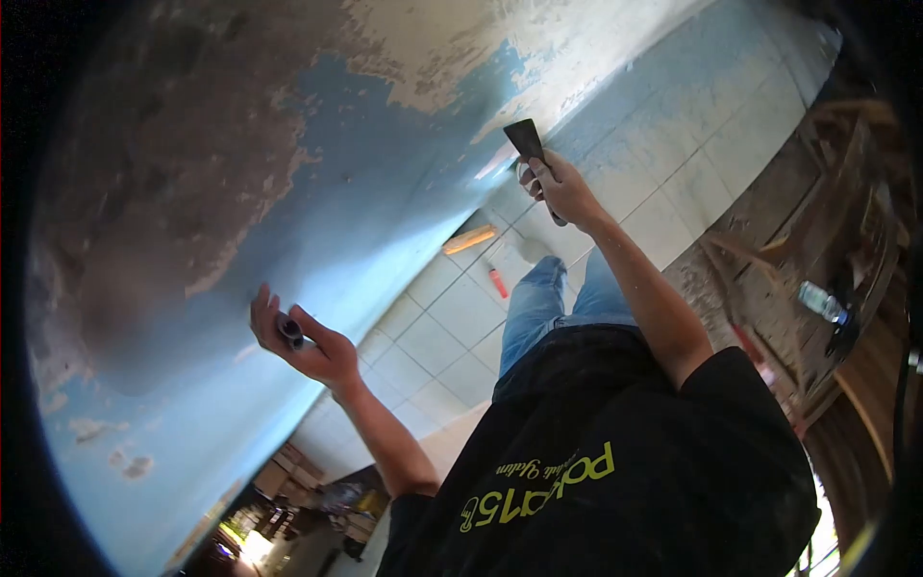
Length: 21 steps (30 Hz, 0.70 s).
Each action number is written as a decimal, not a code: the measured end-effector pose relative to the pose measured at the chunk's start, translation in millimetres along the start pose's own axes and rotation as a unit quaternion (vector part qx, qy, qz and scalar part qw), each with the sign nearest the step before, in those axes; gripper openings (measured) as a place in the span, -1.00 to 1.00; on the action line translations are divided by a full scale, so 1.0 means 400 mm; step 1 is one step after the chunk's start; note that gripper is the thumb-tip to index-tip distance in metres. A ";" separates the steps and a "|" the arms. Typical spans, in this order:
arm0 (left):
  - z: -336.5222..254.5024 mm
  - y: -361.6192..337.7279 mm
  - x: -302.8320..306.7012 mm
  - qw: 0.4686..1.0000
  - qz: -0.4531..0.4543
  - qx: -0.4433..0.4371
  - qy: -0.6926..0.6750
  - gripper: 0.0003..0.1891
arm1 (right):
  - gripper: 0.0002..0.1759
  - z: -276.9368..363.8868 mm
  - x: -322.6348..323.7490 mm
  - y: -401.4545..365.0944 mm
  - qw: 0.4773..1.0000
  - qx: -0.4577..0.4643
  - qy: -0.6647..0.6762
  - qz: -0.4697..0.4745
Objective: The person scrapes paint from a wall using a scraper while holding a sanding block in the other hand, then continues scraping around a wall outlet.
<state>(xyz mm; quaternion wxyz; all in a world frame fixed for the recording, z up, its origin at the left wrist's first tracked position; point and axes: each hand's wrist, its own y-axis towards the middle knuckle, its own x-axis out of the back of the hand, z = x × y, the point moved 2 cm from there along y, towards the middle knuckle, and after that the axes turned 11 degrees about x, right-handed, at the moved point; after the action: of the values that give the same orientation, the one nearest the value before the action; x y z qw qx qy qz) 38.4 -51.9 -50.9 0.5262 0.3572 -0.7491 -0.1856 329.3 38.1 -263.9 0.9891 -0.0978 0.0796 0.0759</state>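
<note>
right hand (562,192) high, fist around scraper (526,139)

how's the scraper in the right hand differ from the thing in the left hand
The scraper in the right hand has a wide, flat blade that sticks out well past the fingers. The small dark object in the left hand is short, rounded and mostly hidden. The scraper is held farther out, by the flaking paint on the wall; the small dark object is closer in, by intact blue paint. Both are dark and gripped.
</note>
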 end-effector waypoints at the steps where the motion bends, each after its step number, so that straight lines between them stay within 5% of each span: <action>1: -0.019 0.020 0.001 0.999 0.008 -0.046 -0.006 -0.76 | -0.66 0.003 0.015 0.012 1.000 0.017 -0.014 0.007; 5: -0.110 0.146 -0.044 0.985 -0.072 -0.139 -0.070 -0.79 | -0.57 0.004 0.058 0.084 0.994 0.062 -0.089 -0.016; 6: -0.146 0.190 -0.057 0.979 -0.092 -0.161 -0.085 -0.78 | -0.49 0.011 0.073 0.103 0.994 0.010 -0.104 -0.019; 8: -0.194 0.276 -0.074 0.927 -0.166 -0.322 0.092 -0.74 | -0.40 0.009 0.093 0.136 0.991 -0.044 -0.121 -0.017; 10: -0.247 0.352 -0.100 0.888 -0.221 -0.402 0.021 -0.68 | -0.27 0.005 0.112 0.172 0.986 0.036 -0.156 -0.051; 14: -0.209 0.410 -0.120 0.831 -0.281 -0.397 0.269 -0.65 | -0.24 -0.009 0.135 0.217 0.980 0.066 -0.169 -0.084; 17: -0.188 0.416 -0.125 0.833 -0.306 -0.414 0.202 -0.64 | -0.27 -0.045 0.154 0.253 0.976 0.077 -0.187 -0.081; 19: -0.175 0.423 -0.126 0.905 -0.207 -0.361 0.091 -0.66 | -0.28 -0.056 0.160 0.267 0.972 0.081 -0.205 -0.076; 21: -0.180 0.423 -0.126 0.892 -0.216 -0.388 0.083 -0.65 | -0.29 -0.065 0.168 0.285 0.971 0.047 -0.227 -0.050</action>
<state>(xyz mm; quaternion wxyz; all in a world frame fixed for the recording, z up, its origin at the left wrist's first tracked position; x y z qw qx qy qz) 56.9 106.3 54.1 0.6300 0.2914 -0.4755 -0.5404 372.0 152.2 -321.4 0.9874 -0.0351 -0.1484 0.0427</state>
